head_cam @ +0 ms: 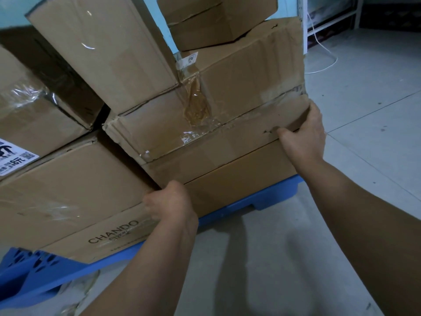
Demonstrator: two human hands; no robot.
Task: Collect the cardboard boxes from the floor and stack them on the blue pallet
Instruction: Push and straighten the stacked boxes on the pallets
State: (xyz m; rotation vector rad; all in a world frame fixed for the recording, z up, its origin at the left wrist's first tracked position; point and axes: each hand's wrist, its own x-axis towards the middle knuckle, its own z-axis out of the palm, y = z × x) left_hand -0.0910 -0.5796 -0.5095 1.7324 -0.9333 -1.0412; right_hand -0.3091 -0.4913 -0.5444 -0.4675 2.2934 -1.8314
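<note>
**Both hands on the battered box, seating it on the stack**

At 6 o'clock lies pale, smooth floor (250, 265), and the blue pallet (29, 277) edges it, hard moulded plastic running from 8 o'clock towards 2 o'clock.

The left hand (169, 201) is the nearer one. Its fingers curl tight round the lower near corner of the worn box (227, 106). The right hand (304, 135) reaches further out at 2 o'clock, thumb pressed on the front face and fingers wrapped round the far end.

So the box lies straight ahead of both hands at 12 o'clock, its long axis running between them from 8 to 2 o'clock, parallel to the pallet edge. It sits on a flat box (239, 181) with a clean, smooth face. Any further push would go away from the body, and the left hand looks better placed to square the near corner.

The worn box is soft, creased cardboard with dents, a small tear near the right thumb and wrinkled brown and clear tape.

At 9 o'clock a printed box (75, 201) rests on the pallet. Beyond it stand a tall taped box (107, 53) and, at 12 o'clock, a small box (211, 23) on top of the worn one.
</note>
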